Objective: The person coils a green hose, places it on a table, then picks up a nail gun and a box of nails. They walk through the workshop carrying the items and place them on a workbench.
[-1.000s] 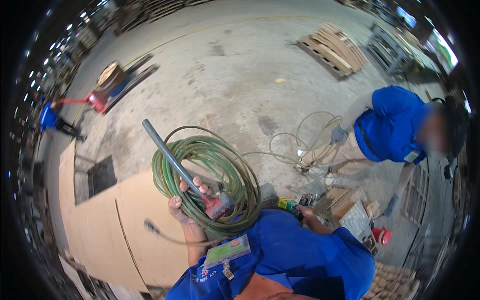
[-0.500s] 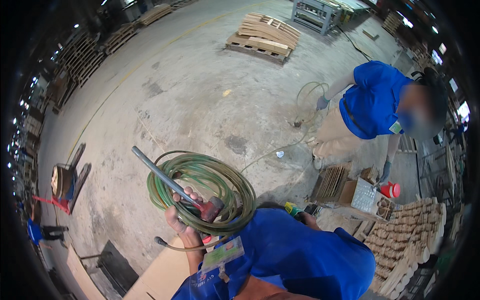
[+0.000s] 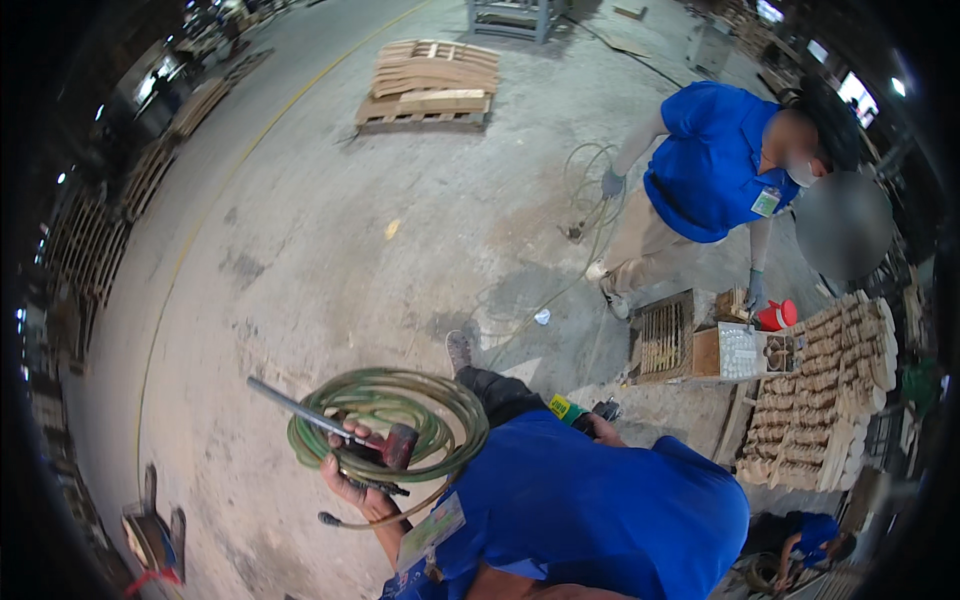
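Observation:
My left hand [image 3: 352, 480] is closed around a thick coil of greenish air hose [image 3: 465, 405] and a hammer [image 3: 285, 400] with a long grey handle and dark red head. The hammer lies across the coil, its head towards my chest; a dark part beneath the head cannot be made out. One loose hose end with a dark fitting hangs below the hand. On the far side of my body my right hand [image 3: 604, 430] grips a green-and-black tool [image 3: 568, 408] with a yellow label, partly hidden by my blue shirt.
Ahead right, a gloved co-worker [image 3: 710, 160] holds thin hose loops [image 3: 590, 180]. Beside them stand a slatted wooden crate [image 3: 662, 335], a red container [image 3: 776, 315] and stacked shaped wood pieces [image 3: 815, 400]. A pallet of boards [image 3: 430, 85] lies farther off. Another person [image 3: 810, 540] crouches lower right.
My view has shifted, and my leg and shoe now show in front of me. A crouching person has come into view lower right. Both hands keep their holds.

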The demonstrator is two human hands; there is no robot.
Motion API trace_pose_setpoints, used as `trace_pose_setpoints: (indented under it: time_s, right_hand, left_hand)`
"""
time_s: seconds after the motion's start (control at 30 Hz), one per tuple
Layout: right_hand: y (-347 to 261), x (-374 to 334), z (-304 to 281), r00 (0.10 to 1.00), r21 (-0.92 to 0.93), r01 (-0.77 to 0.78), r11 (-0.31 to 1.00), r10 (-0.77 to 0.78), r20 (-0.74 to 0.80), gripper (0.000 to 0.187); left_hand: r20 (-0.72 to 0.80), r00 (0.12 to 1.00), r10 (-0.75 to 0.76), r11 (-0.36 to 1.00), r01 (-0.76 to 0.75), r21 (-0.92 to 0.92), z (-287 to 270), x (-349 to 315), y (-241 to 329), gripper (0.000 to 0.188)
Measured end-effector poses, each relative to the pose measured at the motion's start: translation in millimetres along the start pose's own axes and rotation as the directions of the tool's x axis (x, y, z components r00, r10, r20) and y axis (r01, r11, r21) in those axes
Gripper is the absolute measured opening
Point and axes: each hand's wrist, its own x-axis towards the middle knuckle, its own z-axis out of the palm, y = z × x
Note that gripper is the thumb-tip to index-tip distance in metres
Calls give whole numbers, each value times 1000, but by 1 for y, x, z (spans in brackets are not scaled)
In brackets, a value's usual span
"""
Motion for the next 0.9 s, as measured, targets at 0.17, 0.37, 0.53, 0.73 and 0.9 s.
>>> trace_pose_setpoints:
  time_s: [0.17,0.37,0.53,0.73,0.9]
  right_hand:
    - [-24,36,64,998,7,61,998,-61,6,17]
    - [-69,64,160,991,97,131,987,-132,5,24]
    - [-121,86,239,968,213,250,945,-252,-16,28]
    - [-163,102,337,944,254,329,909,-314,-98,21]
    - [-188,143,380,948,310,313,898,-273,-166,23]
  left_hand:
    - [-20,1000,-8,999,7,-44,-15,91,13,27]
    - [-59,994,-87,994,83,-67,-3,245,15,25]
    - [48,984,-172,985,171,14,27,367,-13,25]
    - [94,949,-301,948,286,143,69,487,-60,26]
    - [194,917,-349,905,276,324,73,618,-96,53]
